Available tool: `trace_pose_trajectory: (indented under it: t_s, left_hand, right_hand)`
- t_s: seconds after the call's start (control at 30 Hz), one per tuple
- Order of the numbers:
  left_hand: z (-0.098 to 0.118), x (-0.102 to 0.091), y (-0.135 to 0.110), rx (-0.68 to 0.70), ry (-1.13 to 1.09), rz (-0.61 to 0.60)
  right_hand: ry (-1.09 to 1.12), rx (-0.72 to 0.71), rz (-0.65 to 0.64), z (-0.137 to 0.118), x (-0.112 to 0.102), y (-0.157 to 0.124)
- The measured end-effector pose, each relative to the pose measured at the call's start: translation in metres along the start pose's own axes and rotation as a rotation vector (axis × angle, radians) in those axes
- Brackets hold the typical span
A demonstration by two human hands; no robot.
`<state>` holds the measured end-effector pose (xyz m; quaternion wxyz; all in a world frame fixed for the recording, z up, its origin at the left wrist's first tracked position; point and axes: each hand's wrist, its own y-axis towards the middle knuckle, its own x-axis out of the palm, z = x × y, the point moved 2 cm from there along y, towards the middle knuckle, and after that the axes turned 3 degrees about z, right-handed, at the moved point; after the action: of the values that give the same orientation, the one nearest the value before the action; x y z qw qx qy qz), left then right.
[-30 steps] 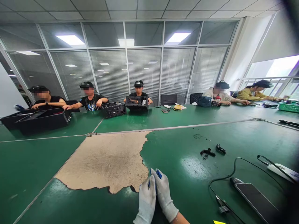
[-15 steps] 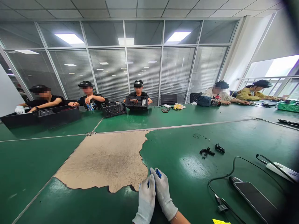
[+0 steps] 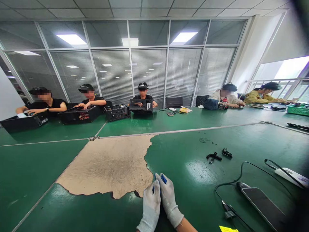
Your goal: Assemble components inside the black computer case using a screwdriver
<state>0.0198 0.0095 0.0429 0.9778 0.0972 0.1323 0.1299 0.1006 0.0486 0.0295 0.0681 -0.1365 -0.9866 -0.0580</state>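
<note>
Bare tan patch of the green tabletop lies beside the gloved left hand, right hand against it; both unmoved, fingers bent in, anything between palms hidden. Farther out, left case and second case now sit apart before two co-workers; nearside handling looks unaffected.

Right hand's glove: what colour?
Pale grey glove, blue showing at its finger end; best in head view.

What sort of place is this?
Probably an office room used as a workshop: people sit along a green tabletop, some handling black cases, near a glass partition with blinds.
</note>
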Motion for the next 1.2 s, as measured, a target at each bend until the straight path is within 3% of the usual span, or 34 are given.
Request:
trace_pose_trajectory:
  t_s: [0.57, 0.83, 1.2]
  left_hand:
    - [-0.0099, 0.0042, 0.0006, -0.029, 0.0, -0.052]
    - [-0.003, 0.0012, -0.0006, -0.071, 0.004, -0.087]
    - [-0.011, 0.0047, 0.0014, -0.042, 0.019, -0.047]
  right_hand:
    - [-0.011, -0.007, -0.005, 0.0057, -0.0008, 0.0022]
    - [-0.008, 0.029, -0.016, 0.0006, -0.0008, 0.0004]
    - [-0.022, 0.024, -0.011, 0.0031, -0.001, 0.002]
